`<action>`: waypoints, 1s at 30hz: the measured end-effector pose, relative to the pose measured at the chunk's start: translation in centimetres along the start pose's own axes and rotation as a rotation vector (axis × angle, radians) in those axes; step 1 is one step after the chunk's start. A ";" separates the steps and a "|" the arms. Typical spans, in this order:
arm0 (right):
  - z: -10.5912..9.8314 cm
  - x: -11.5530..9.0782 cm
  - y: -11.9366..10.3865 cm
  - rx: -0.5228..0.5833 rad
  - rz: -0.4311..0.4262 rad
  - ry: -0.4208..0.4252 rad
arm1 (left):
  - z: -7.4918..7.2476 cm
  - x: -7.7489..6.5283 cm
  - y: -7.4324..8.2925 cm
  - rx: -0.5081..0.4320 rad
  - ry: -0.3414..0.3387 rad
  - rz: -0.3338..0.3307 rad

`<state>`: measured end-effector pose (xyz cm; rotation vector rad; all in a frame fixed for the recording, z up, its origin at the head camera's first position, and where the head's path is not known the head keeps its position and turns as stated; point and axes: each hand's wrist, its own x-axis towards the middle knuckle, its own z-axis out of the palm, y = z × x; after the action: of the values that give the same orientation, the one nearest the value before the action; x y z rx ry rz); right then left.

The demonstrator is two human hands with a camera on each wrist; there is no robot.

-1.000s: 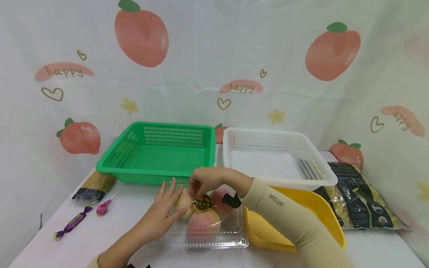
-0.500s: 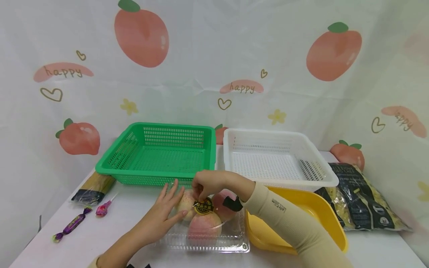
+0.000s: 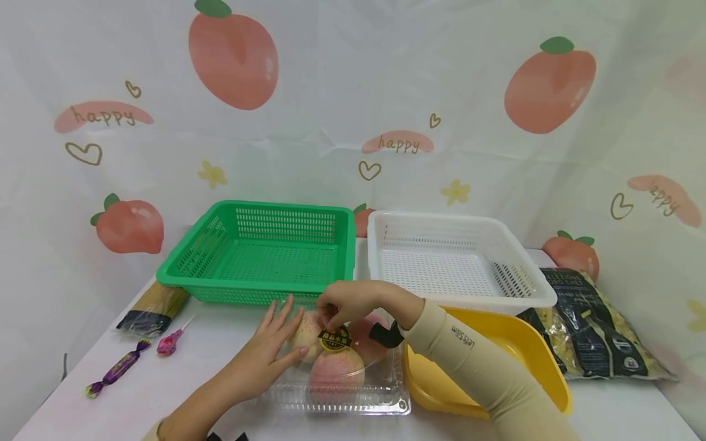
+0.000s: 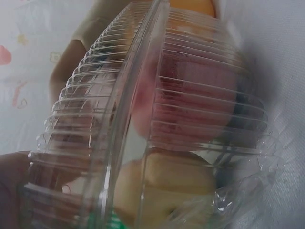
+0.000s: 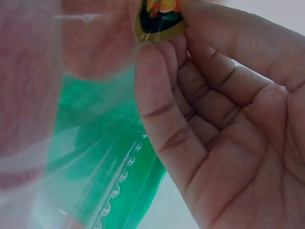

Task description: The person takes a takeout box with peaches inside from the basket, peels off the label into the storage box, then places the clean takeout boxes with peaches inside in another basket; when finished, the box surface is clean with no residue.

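Observation:
A clear plastic clamshell box [image 3: 337,392] with three peaches [image 3: 335,371] lies on the white table in the head view, a round black and gold label [image 3: 334,340] on its lid. My left hand [image 3: 274,345] rests flat against the box's left side, fingers straight. My right hand [image 3: 346,304] reaches over the lid and pinches the edge of the label [image 5: 158,19] between thumb and curled fingers [image 5: 159,109]. The left wrist view shows the ribbed clear lid [image 4: 157,119] close up with the fruit behind it.
A green basket [image 3: 259,254] and a white basket [image 3: 455,260] stand behind the box. A yellow tray [image 3: 529,355] lies under my right forearm, a dark pasta bag [image 3: 592,324] at far right. A spaghetti pack [image 3: 154,308] and two wrapped sweets [image 3: 118,366] lie left.
The right hand's fingers have shifted slightly up and right on the label. The left hand stays against the box.

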<state>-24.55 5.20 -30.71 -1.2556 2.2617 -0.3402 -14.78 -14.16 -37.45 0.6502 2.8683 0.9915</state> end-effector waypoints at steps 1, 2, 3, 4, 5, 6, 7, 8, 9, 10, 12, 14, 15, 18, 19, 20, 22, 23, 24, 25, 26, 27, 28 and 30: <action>0.0 -0.1 0.0 0.001 -0.005 -0.002 | 0.0 0.0 0.0 0.001 0.000 0.001; 0.0 -0.1 0.1 0.000 -0.010 -0.003 | 0.0 0.1 0.0 0.002 -0.001 0.001; -0.1 -0.1 0.1 0.002 -0.014 -0.005 | 0.0 0.1 -0.1 0.003 -0.002 0.001; -0.1 -0.2 0.2 0.002 -0.017 -0.008 | 0.1 0.1 -0.1 0.004 -0.005 0.001; -0.1 -0.2 0.2 -0.001 -0.020 -0.011 | 0.1 0.2 -0.1 0.005 -0.006 0.002; -0.1 -0.2 0.2 0.000 -0.020 -0.013 | 0.1 0.2 -0.2 0.005 -0.007 0.001; 0.0 -0.3 0.2 0.002 -0.022 -0.016 | 0.1 0.2 -0.2 0.006 -0.008 0.003; 0.0 -0.3 0.2 0.005 -0.023 -0.019 | 0.1 0.2 -0.2 0.007 -0.009 0.004; 0.0 -0.3 0.3 0.012 -0.023 -0.023 | 0.1 0.2 -0.2 0.007 -0.010 0.004; 0.0 -0.4 0.3 0.016 -0.024 -0.027 | 0.1 0.2 -0.1 0.006 -0.012 0.003; 0.0 -0.4 0.3 0.026 -0.027 -0.037 | 0.1 0.2 -0.1 0.003 -0.015 0.001; -0.1 -0.4 0.4 0.035 -0.031 -0.047 | 0.0 0.1 -0.1 0.000 -0.017 -0.002; -0.1 -0.4 0.4 0.038 -0.034 -0.051 | 0.0 0.1 -0.1 -0.002 -0.018 -0.004; -0.1 -0.4 0.5 0.046 -0.041 -0.059 | 0.0 0.1 0.0 -0.005 -0.019 -0.007; -0.1 -0.4 0.5 0.049 -0.042 -0.060 | -0.1 0.1 0.0 -0.006 -0.018 -0.009; -0.1 -0.4 0.6 0.053 -0.043 -0.061 | -0.1 0.1 0.0 -0.006 -0.018 -0.010; -0.1 -0.4 0.6 0.064 -0.047 -0.064 | -0.1 0.1 0.1 -0.008 -0.017 -0.011; -0.2 -0.5 0.6 0.069 -0.050 -0.065 | -0.1 0.1 0.1 -0.008 -0.016 -0.011; -0.2 -0.5 0.6 0.075 -0.053 -0.067 | -0.1 0.1 0.1 -0.008 -0.015 -0.011; -0.2 -0.5 0.7 0.085 -0.056 -0.069 | -0.1 0.1 0.0 -0.009 -0.014 -0.011; -0.2 -0.5 0.7 0.098 -0.058 -0.072 | -0.1 0.1 0.0 -0.009 -0.013 -0.012; -0.2 -0.6 0.8 0.119 -0.055 -0.071 | -0.1 0.1 0.0 -0.009 -0.012 -0.011; -0.3 -0.6 0.9 0.141 -0.051 -0.068 | 0.0 0.1 0.0 -0.007 -0.010 -0.011; -0.3 -0.7 1.1 0.188 -0.040 -0.056 | 0.0 0.1 -0.1 -0.003 -0.004 -0.008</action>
<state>-25.22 6.36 -30.69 -1.1986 2.1060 -0.5125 -14.89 -14.17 -37.49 0.6396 2.8627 0.9924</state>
